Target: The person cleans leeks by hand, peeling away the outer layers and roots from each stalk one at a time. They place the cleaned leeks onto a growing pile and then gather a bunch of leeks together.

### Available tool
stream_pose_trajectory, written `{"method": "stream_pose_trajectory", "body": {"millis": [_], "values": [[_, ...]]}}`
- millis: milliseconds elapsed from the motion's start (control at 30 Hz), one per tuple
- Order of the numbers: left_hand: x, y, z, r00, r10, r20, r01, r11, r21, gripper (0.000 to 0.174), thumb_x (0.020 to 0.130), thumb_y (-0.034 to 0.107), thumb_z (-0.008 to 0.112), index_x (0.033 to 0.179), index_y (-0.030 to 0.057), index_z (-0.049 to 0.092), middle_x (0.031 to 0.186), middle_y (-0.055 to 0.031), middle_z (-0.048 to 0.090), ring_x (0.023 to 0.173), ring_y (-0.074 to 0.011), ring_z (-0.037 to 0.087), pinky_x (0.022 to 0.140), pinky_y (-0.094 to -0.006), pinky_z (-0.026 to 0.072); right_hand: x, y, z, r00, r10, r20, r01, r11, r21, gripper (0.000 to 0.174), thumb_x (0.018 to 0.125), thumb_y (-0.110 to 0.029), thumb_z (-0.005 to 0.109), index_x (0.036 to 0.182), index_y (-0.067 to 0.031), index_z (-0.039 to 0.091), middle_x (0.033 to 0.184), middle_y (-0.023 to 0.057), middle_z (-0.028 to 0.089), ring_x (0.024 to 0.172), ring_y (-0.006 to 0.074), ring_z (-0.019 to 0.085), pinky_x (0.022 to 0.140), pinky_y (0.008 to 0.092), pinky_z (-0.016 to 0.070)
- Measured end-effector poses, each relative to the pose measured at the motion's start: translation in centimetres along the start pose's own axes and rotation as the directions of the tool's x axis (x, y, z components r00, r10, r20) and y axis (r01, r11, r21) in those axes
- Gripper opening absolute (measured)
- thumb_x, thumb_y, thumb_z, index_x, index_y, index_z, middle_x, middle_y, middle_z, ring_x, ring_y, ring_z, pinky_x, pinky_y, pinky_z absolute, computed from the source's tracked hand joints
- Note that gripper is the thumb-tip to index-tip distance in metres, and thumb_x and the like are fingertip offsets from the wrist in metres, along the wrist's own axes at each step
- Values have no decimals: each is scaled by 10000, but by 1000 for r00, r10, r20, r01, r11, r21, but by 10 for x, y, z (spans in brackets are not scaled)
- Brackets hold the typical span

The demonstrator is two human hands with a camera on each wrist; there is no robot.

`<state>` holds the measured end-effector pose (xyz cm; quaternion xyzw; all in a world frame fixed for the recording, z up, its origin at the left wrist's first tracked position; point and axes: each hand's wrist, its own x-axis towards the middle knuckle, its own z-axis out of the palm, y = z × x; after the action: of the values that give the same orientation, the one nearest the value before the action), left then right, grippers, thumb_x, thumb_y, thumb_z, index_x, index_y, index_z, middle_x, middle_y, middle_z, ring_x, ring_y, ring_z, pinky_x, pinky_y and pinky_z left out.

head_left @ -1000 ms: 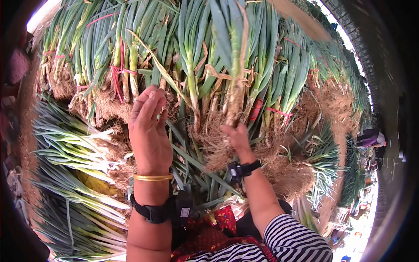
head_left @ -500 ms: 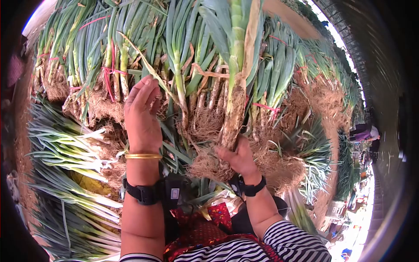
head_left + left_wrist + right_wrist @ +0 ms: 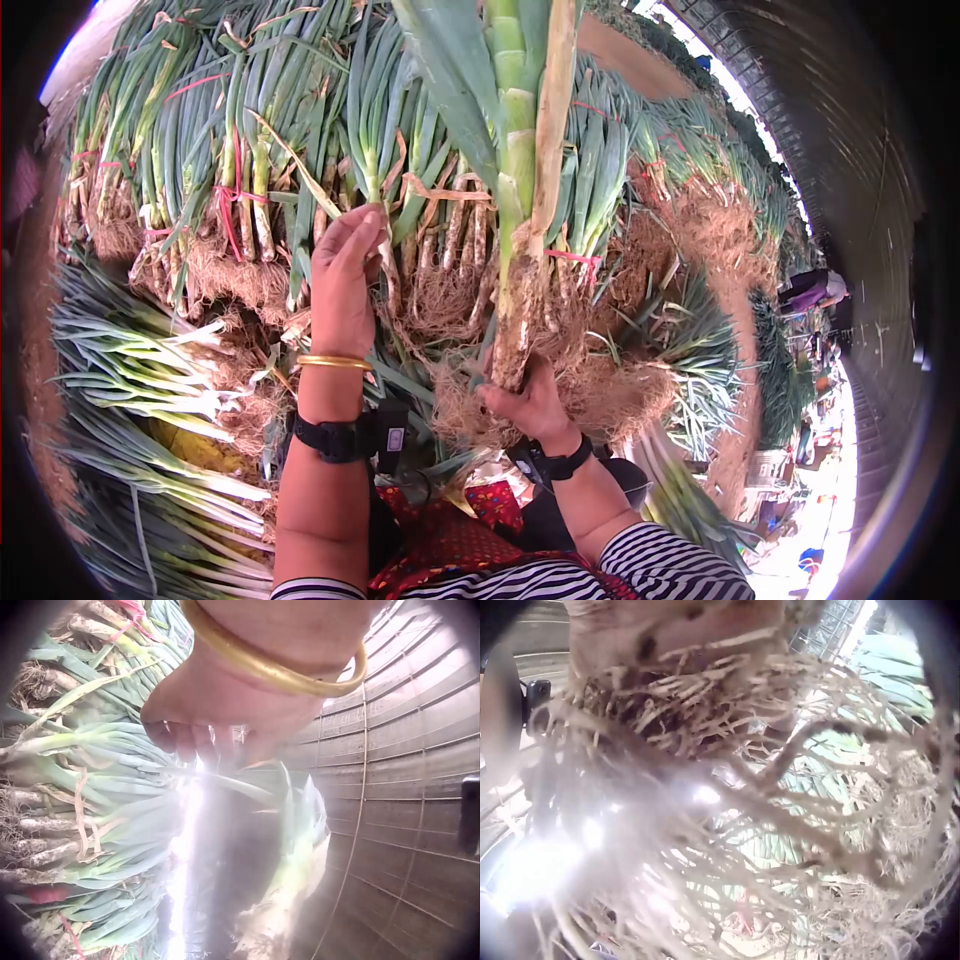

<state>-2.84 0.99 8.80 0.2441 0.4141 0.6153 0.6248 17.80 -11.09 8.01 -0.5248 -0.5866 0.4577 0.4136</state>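
Note:
My right hand [image 3: 538, 405] grips a large leek [image 3: 515, 320] low on its soil-stained stem, just above the roots. The leek stands nearly upright, with broad green leaves and a dry tan leaf along one side. Its tangled roots [image 3: 705, 780] fill the right wrist view and hide most of that hand. My left hand [image 3: 345, 285] is raised to the left of the leek, fingers together and loosely bent, nothing held in them. Behind its fingertips, overlapping in the head view, stand other leeks. The left wrist view shows the held leek [image 3: 281, 900] apart from this hand.
Upright leeks [image 3: 185, 150], some tied with pink string [image 3: 240, 193], form a long row at the back. More leeks [image 3: 130, 365] lie flat at the left, and others [image 3: 690, 345] at the right. A person [image 3: 815, 290] is farther off at the right.
The right hand has brought the leek down and nearer, so it looks larger. My left hand stays raised with its fingers loosely bent, as the view shifts slightly.

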Motion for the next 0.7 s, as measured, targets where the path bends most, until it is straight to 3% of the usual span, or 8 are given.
{"method": "stream_pose_trajectory", "body": {"millis": [133, 200, 300, 367, 433, 567, 633, 700], "values": [[0, 3, -3, 997, 23, -72, -25, 999, -33, 259, 841, 257, 628, 1053, 110, 603, 991, 8, 630, 911, -85, 557, 783, -237, 394, 28, 7, -11, 975, 222, -13, -214, 952, 220, 362, 733, -148, 710, 1007, 12, 537, 878, 43, 582, 786, 99, 523, 710, 262, 447], [-1, 5, -3, 997, 18, -80, -19, 1000, -13, 258, 849, 251, 615, 1063, 107, 597, 1009, 5, 625, 933, -86, 557, 800, -242, 392, 58, 29, -21, 987, 158, -29, -144, 953, 268, 394, 737, -176, 714, 1032, 4, 525, 905, 35, 577, 796, 110, 530, 722, 269, 458], [1, 5, -4, 997, 27, -78, -28, 1000, -14, 260, 854, 248, 606, 1070, 104, 595, 1026, 2, 619, 937, -88, 555, 803, -245, 391, 115, 96, -51, 946, 314, -83, -318, 947, -41, 732, 784, -266, 673, 1323, 76, 315, 1237, 189, 483, 1048, 243, 541, 857, 330, 445], [2, 7, -1, 995, 19, -99, -20, 1000, -3, 266, 857, 240, 598, 1082, 98, 590, 1032, -3, 615, 941, -91, 555, 801, -249, 395, 140, 99, -45, 936, 308, -173, -336, 927, -169, 839, 791, -305, 662, 1345, 123, 200, 1308, 266, 402, 1138, 285, 497, 897, 360, 425], [4, 8, -2, 994, 13, -108, -12, 1000, 13, 278, 856, 238, 598, 1092, 92, 585, 1029, -6, 616, 940, -96, 556, 804, -250, 399, 157, 163, -58, 939, 310, -151, -345, 837, -425, 830, 785, -310, 660, 1345, 108, 212, 1279, 292, 426, 1135, 302, 502, 909, 346, 418], [6, 14, -4, 991, 15, -132, -19, 999, -28, 272, 866, 225, 585, 1094, 77, 577, 1019, -11, 617, 935, -101, 559, 802, -247, 406, 166, 178, -49, 895, 394, -210, -434, 653, -621, 724, 811, -282, 636, 1363, 11, 271, 1321, 243, 411, 1147, 320, 486, 945, 378, 391], [5, 18, -5, 990, 14, -139, -16, 1000, -9, 267, 871, 213, 575, 1096, 68, 573, 1016, -14, 617, 935, -104, 561, 805, -250, 408, 164, 182, -36, 903, 311, -298, -430, 667, -608, 609, 818, -236, 624, 1318, -14, 355, 1251, 226, 480, 1082, 342, 523, 911, 382, 422], [4, 20, -6, 982, -3, -191, 1, 1000, -10, 270, 870, 207, 576, 1101, 66, 572, 1011, -18, 619, 938, -106, 564, 812, -254, 408, 167, 179, -22, 860, -159, -485, -288, 633, -718, 502, 783, -207, 625, 1232, -50, 464, 1141, 184, 551, 1013, 348, 546, 898, 410, 421]]}}
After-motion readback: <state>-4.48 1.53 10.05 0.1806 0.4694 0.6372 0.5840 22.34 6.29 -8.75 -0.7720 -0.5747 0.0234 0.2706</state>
